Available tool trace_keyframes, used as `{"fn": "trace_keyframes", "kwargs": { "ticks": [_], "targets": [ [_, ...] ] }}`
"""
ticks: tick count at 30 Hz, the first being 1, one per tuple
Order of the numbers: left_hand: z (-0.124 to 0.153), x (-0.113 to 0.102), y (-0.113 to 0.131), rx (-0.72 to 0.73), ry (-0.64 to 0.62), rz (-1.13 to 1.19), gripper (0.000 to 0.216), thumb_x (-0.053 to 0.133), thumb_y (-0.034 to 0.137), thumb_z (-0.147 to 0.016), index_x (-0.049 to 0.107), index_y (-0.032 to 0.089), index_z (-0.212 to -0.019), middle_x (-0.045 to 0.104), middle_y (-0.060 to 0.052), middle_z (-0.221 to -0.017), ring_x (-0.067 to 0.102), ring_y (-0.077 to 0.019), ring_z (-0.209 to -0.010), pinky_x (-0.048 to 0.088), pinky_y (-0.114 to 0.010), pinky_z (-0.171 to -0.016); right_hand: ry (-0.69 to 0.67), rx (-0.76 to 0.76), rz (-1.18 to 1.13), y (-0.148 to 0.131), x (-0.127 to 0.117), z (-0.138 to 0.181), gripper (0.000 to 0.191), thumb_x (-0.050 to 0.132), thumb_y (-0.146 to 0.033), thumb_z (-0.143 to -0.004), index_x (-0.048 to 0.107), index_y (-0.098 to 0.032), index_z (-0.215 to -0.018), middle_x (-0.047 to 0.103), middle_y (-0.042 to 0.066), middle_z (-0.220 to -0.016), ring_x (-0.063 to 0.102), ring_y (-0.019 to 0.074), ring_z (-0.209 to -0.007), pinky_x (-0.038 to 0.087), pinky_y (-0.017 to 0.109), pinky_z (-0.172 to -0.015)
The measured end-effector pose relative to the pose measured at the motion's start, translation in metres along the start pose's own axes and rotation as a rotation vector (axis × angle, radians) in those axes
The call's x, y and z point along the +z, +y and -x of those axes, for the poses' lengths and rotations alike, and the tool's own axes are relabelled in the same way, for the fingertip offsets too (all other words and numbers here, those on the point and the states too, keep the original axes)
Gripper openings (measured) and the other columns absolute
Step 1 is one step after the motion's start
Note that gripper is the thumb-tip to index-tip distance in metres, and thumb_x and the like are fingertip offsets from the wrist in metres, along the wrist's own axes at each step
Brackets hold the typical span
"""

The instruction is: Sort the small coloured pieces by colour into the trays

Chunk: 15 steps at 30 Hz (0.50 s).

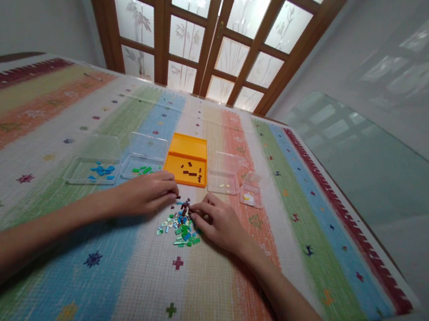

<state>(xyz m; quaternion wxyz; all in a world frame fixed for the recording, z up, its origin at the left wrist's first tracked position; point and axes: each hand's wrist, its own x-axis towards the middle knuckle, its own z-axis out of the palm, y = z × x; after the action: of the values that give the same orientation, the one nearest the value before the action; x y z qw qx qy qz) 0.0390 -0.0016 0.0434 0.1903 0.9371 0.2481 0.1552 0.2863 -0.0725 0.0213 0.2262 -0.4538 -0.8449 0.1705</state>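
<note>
A small pile of mixed toy bricks [185, 232], green, blue, pale and dark brown, lies on the cloth between my hands. My left hand [153, 193] is closed at the pile's upper left, with a dark brown brick [178, 197] at its fingertips. On the other side, my right hand [218, 220] has thumb and forefinger pinched at a dark brown brick at the pile's upper edge; its fingers partly hide that brick. Just beyond the pile, an open orange box [183, 181] holds several dark brown bricks [193, 174].
Left of the orange box are clear boxes with green bricks [142, 170] and blue bricks [103, 170]. To its right stand a clear box [221, 189] with pale bricks and a smaller box [250, 204] with white and yellow pieces. A striped tablecloth [104, 279] covers the table.
</note>
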Motion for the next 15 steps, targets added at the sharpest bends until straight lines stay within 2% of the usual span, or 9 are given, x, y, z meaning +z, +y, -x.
{"fn": "trace_keyframes", "kwargs": {
  "ticks": [6, 15],
  "targets": [
    [-0.011, -0.002, -0.005, -0.105, 0.162, -0.129, 0.021, 0.045, 0.024, -0.099, 0.064, 0.016, -0.094, 0.064, -0.009, -0.092, 0.059, -0.0207, -0.088, 0.048, -0.034, -0.079, -0.002, 0.0, 0.038, -0.001, 0.0, -0.001, 0.016, 0.057, -0.023, -0.096, 0.072, -0.016, -0.097, 0.061, 0.005, -0.088, 0.056, 0.0136, -0.073, 0.042, 0.027, -0.069],
    [-0.024, 0.005, -0.012, -0.136, 0.186, -0.339, 0.024, 0.041, 0.02, -0.096, 0.064, 0.015, -0.091, 0.062, -0.012, -0.091, 0.053, -0.0254, -0.09, 0.046, -0.039, -0.082, -0.004, 0.008, 0.094, -0.005, 0.001, -0.001, 0.019, 0.057, -0.023, -0.095, 0.075, -0.015, -0.096, 0.062, 0.006, -0.087, 0.055, 0.0139, -0.071, 0.042, 0.028, -0.068]
  ]
}}
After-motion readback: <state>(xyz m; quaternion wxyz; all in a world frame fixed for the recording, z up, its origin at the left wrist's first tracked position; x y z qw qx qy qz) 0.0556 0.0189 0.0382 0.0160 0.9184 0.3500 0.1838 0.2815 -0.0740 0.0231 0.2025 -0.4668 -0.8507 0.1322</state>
